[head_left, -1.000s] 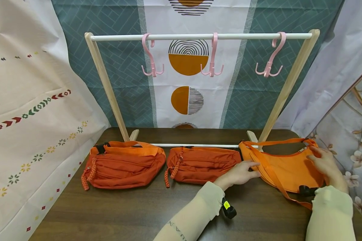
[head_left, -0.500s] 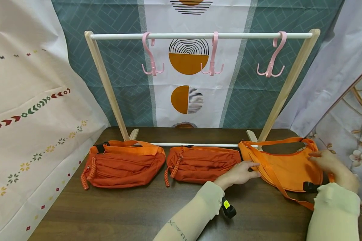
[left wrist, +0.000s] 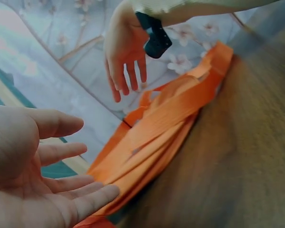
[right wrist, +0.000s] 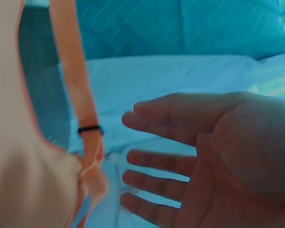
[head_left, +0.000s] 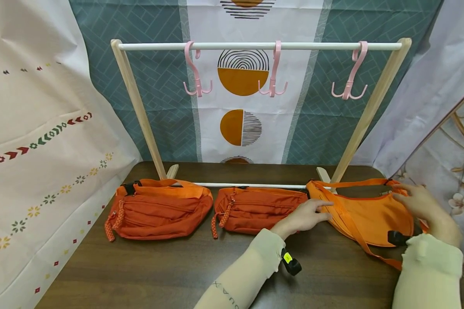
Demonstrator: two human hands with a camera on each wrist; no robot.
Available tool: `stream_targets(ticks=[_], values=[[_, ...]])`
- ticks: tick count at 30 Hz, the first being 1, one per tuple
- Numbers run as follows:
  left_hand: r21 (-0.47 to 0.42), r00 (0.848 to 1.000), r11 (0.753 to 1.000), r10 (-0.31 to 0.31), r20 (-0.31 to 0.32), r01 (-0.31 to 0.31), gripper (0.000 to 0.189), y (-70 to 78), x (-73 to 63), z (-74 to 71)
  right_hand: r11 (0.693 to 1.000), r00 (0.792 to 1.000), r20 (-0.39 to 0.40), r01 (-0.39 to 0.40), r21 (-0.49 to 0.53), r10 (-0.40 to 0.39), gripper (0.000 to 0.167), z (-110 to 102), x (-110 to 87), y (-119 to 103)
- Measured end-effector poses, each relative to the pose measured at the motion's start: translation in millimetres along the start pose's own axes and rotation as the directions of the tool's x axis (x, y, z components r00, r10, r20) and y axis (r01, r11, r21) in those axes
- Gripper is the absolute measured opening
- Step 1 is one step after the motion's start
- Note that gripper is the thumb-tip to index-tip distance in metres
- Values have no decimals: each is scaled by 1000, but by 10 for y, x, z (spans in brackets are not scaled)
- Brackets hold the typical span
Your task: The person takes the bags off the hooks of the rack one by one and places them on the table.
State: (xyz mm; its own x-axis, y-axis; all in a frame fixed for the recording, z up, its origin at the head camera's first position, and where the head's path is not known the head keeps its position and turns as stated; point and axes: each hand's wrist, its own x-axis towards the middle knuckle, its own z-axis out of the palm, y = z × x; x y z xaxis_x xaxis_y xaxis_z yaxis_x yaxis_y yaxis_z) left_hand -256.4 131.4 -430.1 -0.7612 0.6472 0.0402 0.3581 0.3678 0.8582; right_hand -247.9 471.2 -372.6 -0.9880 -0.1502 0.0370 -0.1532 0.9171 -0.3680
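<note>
An orange shoulder bag (head_left: pixel 375 216) lies at the table's right side, its strap (head_left: pixel 353 227) trailing across the front. My right hand (head_left: pixel 429 212) is above the bag's right end; in the right wrist view its fingers (right wrist: pixel 161 164) are extended, with a gap between them and the strap. My left hand (head_left: pixel 303 214) is at the bag's left end with fingers relaxed and nothing in them. From the left wrist view, its fingertips overlap the orange fabric (left wrist: pixel 147 152); whether they touch is unclear. Partly behind the left hand lies a rust-orange waist bag (head_left: pixel 263 210).
Another rust-orange waist bag (head_left: pixel 160 212) lies at the left with corded zip pulls. Behind the bags stands a wooden-legged rack (head_left: pixel 135 98) with a white top bar (head_left: pixel 232 46). Three pink hooks hang from it: left (head_left: pixel 197 81), middle (head_left: pixel 272 77) and right (head_left: pixel 349 81).
My right hand has come off the right end of the orange shoulder bag and moved slightly right and up. My left hand has drawn back slightly left. The bags keep nearly the same places.
</note>
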Motion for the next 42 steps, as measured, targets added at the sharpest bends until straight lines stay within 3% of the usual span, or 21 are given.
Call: stream_targets(ticks=[7, 14, 19, 24, 29, 34, 42], values=[[-213, 999, 977, -7, -40, -2, 34, 22, -33, -176, 998, 998, 44, 36, 45, -38, 44, -80, 37, -328], [-273, 993, 958, 69, -91, -92, 30, 26, -69, -424, 989, 995, 59, 75, 125, -83, 40, -124, 72, -729], [-331, 989, 936, 86, -120, -122, 29, 39, -101, -608, 980, 986, 14, 165, 109, -168, 34, -129, 104, -990], [-351, 984, 925, 97, -148, -144, 31, 12, -157, -778, 958, 975, -2, 218, 184, -221, 31, -99, 139, -1156], [-324, 975, 930, 115, -191, -173, 30, -20, -216, -942, 928, 963, -36, 267, 260, -267, 28, -15, 231, -1294], [-309, 970, 936, 102, -222, -169, 30, -60, -291, -1100, 905, 962, -11, 260, 337, -272, 31, 70, 349, -1451], [-257, 961, 951, 100, -260, -169, 29, -100, -377, -1316, 918, 957, -44, 289, 270, -288, 32, 180, 524, -1718]])
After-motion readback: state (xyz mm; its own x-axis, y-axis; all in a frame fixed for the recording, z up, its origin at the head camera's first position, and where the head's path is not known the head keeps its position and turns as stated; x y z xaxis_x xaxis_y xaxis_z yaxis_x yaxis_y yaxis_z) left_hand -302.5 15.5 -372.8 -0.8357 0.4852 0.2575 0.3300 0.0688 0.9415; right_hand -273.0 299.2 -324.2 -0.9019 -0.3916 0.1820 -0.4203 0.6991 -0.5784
